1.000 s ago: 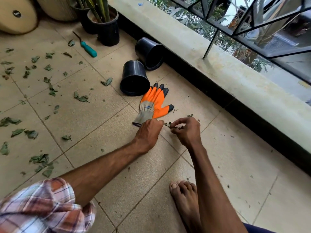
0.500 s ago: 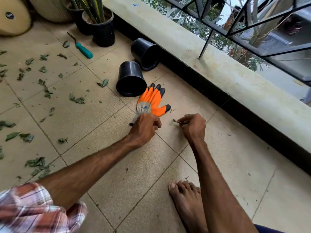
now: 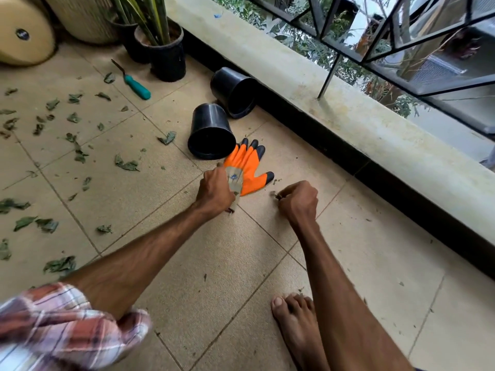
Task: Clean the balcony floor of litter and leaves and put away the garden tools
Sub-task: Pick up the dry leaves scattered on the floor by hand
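Both hands low over the tiled floor: left on the glove, right on litter

The left hand (image 3: 215, 192) reaches forward, knuckles up, its fingers curled round the grey knitted cuff of an orange work glove (image 3: 249, 167) with black fingertips, which lies flat on the beige ribbed floor tiles (image 3: 187, 263). Just to its right, the right hand (image 3: 300, 200) is a loose fist, fingertips pinching a small leaf scrap (image 3: 275, 195). A smooth black plastic pot (image 3: 211, 132) lies on its side touching the glove's fingertips, its interior dark; a second tipped pot (image 3: 235, 92) lies behind it. Torn green leaves (image 3: 126, 165) litter the tiles to the left. A teal-handled hand tool (image 3: 136, 85) lies near an upright planter (image 3: 166, 60) holding a stiff-leaved plant
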